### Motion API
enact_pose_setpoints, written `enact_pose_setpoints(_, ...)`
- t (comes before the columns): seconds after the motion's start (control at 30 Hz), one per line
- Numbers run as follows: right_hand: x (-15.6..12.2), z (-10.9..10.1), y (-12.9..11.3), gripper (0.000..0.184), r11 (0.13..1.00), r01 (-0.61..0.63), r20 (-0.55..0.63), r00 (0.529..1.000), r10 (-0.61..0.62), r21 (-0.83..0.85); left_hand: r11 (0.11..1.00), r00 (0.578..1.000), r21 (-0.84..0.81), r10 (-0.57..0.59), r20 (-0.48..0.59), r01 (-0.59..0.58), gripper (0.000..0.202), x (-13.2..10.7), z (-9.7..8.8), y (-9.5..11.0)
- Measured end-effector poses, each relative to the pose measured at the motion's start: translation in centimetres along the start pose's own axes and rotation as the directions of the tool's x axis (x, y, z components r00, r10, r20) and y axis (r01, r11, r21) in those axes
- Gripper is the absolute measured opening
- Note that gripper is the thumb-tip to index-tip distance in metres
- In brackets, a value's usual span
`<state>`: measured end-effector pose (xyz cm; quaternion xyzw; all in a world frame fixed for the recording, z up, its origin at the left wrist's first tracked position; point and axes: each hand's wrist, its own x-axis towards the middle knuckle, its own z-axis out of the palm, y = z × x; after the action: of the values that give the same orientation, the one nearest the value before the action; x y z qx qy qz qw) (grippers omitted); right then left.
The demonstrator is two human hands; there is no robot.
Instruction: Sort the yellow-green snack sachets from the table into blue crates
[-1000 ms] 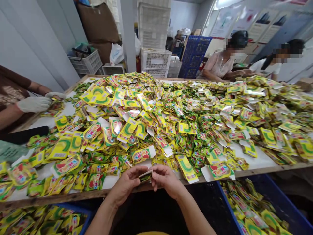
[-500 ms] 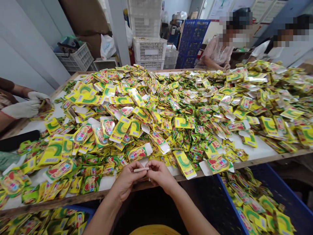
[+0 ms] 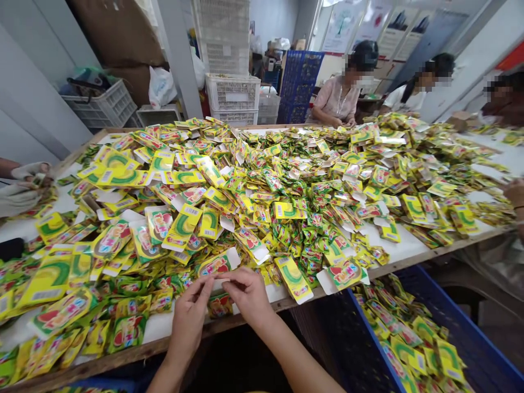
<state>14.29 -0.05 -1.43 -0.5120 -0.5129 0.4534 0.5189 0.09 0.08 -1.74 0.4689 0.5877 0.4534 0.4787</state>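
Note:
My left hand [image 3: 191,308] and my right hand [image 3: 250,297] meet over the table's front edge, fingertips pinched from both sides on a small carton [image 3: 221,281]. Only its pale edge shows; the fingers cover the rest. Between the hands and lower down, a green and red printed packet [image 3: 220,305] shows at the table edge. Just beyond my fingers lies a yellow and green carton [image 3: 216,263] with a white flap turned out. To the right of my right hand, another yellow carton [image 3: 293,278] lies flat.
Cartons and small green sachets [image 3: 311,240] are heaped across the white table [image 3: 393,240]. A blue crate [image 3: 454,305] with cartons stands below right. Gloved hands [image 3: 24,188] of a person work at the left. Other people sit across and at the right. White crates [image 3: 232,93] stand behind.
The view has swung right, so the heap sits further left. My hands stay together on the carton, with the left fingers now pointing more upward. Another person's hand has come into view at right.

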Motion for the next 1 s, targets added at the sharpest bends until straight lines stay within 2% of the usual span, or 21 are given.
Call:
enact_pose_setpoints(0.07, 0.0, -0.2, -0.4, 0.022, 0.984, 0.146, 0.036, 0.989, -0.143, -0.103, 1.000, 0.999, 0.008, -0.002, -0.041, 0.002, 0.036, 0.3, -0.2, -0.2)
enact_pose_setpoints(0.13, 0.1, -0.3, -0.6, 0.023, 0.970, 0.210, 0.069, 0.977, -0.203, -0.124, 1.000, 0.998, 0.004, -0.005, -0.070, 0.006, 0.037, 0.6, -0.2, -0.6)
enact_pose_setpoints(0.2, 0.3, -0.5, -0.3, 0.019, 0.979, 0.184, 0.072, 0.981, -0.178, -0.086, 1.000, 0.999, -0.019, -0.017, -0.037, 0.017, 0.036, 0.7, -0.1, -0.8)
enact_pose_setpoints(0.33, 0.5, -0.4, 0.5, 0.013, 1.000, 0.003, 0.006, 1.000, -0.003, -0.016, 0.994, 0.995, -0.094, -0.042, 0.088, 0.050, 0.038, 0.7, -0.3, -0.3)
enact_pose_setpoints(0.4, 0.5, -0.2, 0.4, 0.013, 0.999, -0.032, -0.006, 0.999, 0.032, -0.034, 0.996, 0.992, -0.078, -0.024, 0.125, 0.034, 0.035, 0.8, -0.6, 0.2)
enact_pose_setpoints(0.5, 0.4, -0.1, -0.2, 0.008, 0.992, 0.041, -0.001, 0.999, -0.041, -0.117, 0.999, 0.984, 0.020, 0.024, 0.175, -0.027, 0.025, 1.1, -1.2, 0.6)
enact_pose_setpoints(0.63, 0.4, -0.3, -1.0, 0.011, 0.959, 0.172, 0.028, 0.985, -0.170, -0.227, 0.986, 0.969, 0.082, 0.126, 0.213, -0.146, 0.018, 1.4, -1.8, 0.1)
enact_pose_setpoints(0.83, -0.5, -0.8, -0.7, 0.012, 0.917, 0.323, 0.152, 0.944, -0.293, -0.233, 0.926, 0.923, 0.133, 0.320, 0.213, -0.352, 0.014, 0.5, -2.4, -1.0)
enact_pose_setpoints(0.93, -1.4, -0.8, -0.5, 0.017, 0.899, 0.354, 0.148, 0.934, -0.325, -0.259, 0.889, 0.881, 0.127, 0.400, 0.253, -0.440, 0.017, -0.1, -2.8, -1.1)
enact_pose_setpoints(1.0, -1.7, -0.7, -0.7, 0.017, 0.902, 0.339, 0.135, 0.940, -0.313, -0.266, 0.888, 0.877, 0.118, 0.406, 0.257, -0.445, 0.016, -0.4, -2.9, -0.9)
